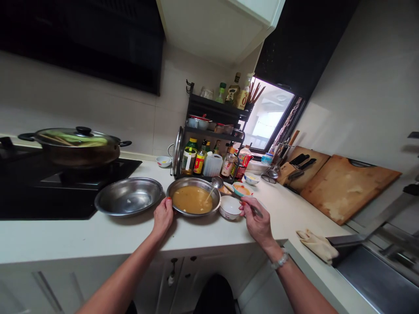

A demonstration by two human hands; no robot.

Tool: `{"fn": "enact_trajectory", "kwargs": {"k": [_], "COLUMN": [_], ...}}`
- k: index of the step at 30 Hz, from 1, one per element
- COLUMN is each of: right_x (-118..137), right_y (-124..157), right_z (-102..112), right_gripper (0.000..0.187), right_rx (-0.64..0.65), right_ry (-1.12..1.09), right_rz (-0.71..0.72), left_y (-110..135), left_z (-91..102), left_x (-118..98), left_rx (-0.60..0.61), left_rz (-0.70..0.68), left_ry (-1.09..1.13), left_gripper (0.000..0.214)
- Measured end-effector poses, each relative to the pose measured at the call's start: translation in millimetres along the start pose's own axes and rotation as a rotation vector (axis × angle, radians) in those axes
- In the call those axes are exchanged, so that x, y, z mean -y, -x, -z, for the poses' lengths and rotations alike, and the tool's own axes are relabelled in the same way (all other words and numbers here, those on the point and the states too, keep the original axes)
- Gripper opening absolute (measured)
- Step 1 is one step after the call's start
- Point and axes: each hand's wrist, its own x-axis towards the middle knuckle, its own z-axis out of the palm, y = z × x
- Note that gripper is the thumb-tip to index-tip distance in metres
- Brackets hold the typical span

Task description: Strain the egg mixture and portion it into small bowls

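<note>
My left hand (163, 214) grips the near left rim of a metal basin (169, 192) with brownish-yellow liquid (191, 199) in it. In my right hand (257, 218) is the handle of a ladle (216, 182), its bowl tilted over the basin's right side. A thin stream runs from the ladle down into the liquid. Just left of my right hand stands a white bowl (230, 207). Behind it sits a bowl of orange-pink contents (242, 189). Left of my left hand lies a second metal basin (129, 197) with a small pale bit inside.
A lidded pan (78, 146) rests on the black stove (39, 187). At the back, a black rack (216, 111) holds bottles and jars. To the right are a knife block (290, 171), a wooden board (350, 185), a cloth (317, 245) and a sink (376, 274).
</note>
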Motion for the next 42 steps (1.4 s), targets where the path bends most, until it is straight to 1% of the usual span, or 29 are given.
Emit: {"fn": "enact_trajectory", "kwargs": {"k": [1, 3, 7, 9, 11, 13, 16, 18, 20, 23, 26, 28, 33, 37, 42], "right_x": [0, -2, -13, -22, -30, -38, -46, -50, -55, -65, -71, -70, -61, -63, -63], "right_y": [2, 3, 4, 7, 13, 19, 28, 30, 30, 26, 21, 18, 15, 16, 13], "right_z": [4, 17, 50, 67, 81, 91, 96, 96, 96, 101, 106, 108, 112, 117, 118], "right_gripper": [0.018, 0.019, 0.027, 0.032, 0.035, 0.036, 0.037, 0.037, 0.037, 0.035, 0.034, 0.033, 0.031, 0.029, 0.029], "right_rx": [0.012, -0.017, -0.21, -0.269, -0.273, -0.242, -0.202, -0.216, -0.276, -0.418, -0.538, -0.58, -0.595, -0.588, -0.647], "right_ry": [0.025, 0.071, 0.193, 0.269, 0.338, 0.38, 0.384, 0.345, 0.281, 0.162, 0.056, 0.013, 0.013, 0.036, -0.049], "right_rz": [0.029, 0.038, -0.094, -0.16, -0.204, -0.231, -0.263, -0.303, -0.361, -0.43, -0.462, -0.475, -0.471, -0.456, -0.487], "left_y": [0, 1, 2, 3, 3, 3, 2, 2, 3, 3, 3, 2, 1, 2, 3], "left_z": [0.2, 0.8, 2.3, 2.8, 2.8, 2.5, 2.1, 2.2, 2.5, 3.2, 3.6, 3.3, 1.3, 1.1, 2.4], "left_x": [0, -1, -4, -4, -5, -4, -4, -4, -5, -7, -7, -6, -2, -1, -3], "left_rx": [0.0, 0.001, 0.008, 0.007, 0.008, 0.017, 0.023, 0.017, 0.011, 0.01, 0.013, 0.013, 0.01, 0.016, 0.02], "left_rz": [-0.002, -0.007, 0.001, 0.001, 0.005, 0.014, 0.017, 0.015, 0.023, 0.034, 0.024, 0.021, 0.009, 0.011, -0.007], "left_ry": [0.0, 0.002, 0.011, 0.01, 0.009, 0.011, 0.01, 0.004, 0.009, 0.015, 0.003, 0.0, -0.001, 0.007, 0.024], "left_gripper": [0.04, 0.039, 0.039, 0.038, 0.038, 0.037, 0.038, 0.037, 0.037, 0.037, 0.039, 0.04, 0.04, 0.039, 0.039]}}
